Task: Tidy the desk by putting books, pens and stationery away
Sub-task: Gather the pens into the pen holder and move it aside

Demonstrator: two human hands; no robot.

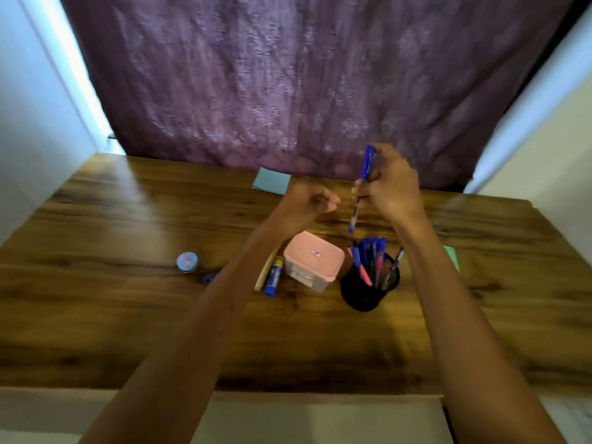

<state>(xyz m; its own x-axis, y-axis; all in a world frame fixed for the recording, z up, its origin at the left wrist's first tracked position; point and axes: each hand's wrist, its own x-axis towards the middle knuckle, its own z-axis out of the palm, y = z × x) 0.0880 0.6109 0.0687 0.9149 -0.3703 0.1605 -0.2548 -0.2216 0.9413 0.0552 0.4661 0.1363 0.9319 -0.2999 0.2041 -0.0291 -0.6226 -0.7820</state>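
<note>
Wooden tabletop (128,299) under a black mesh pen holder (368,290), already crowded with pens. Right hand (395,187) raised above it, pinching a blue pen (362,187) nearly upright, tip down; left hand (307,201) curled into an empty fist. Pen-stowing step, apparently; next, lowering straight into a gap. Small label on the pink-lidded box (312,259), unreadable. Glue stick (274,277) print too blurred.

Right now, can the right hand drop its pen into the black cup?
Probably yes. The right hand holds the pen nearly upright above the cup, tip down, with nothing between them.
</note>
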